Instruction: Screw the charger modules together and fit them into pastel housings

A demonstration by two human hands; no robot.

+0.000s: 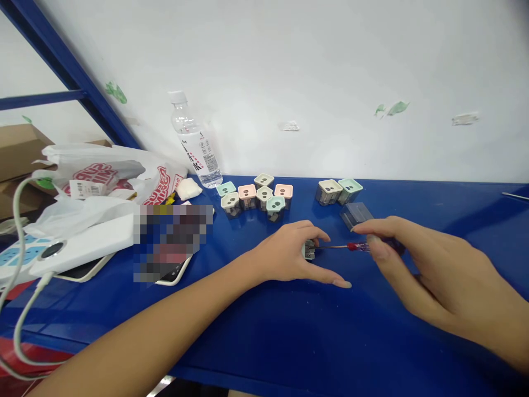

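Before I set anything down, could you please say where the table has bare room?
Bare room lies between the left hand and the near edge of the table, and between the rightmost mint pencil sharpener and the thin metal rod. Crowded: the left side, around the plastic bag and water bottle.

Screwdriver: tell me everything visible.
The screwdriver has a thin, metal-looking shaft and a translucent-looking handle, red at the front, purplish behind. The right hand grips the handle, partly hiding it. It points left across the view, above the blue table, its tip at a metallic piece by the left hand; seating is unclear.
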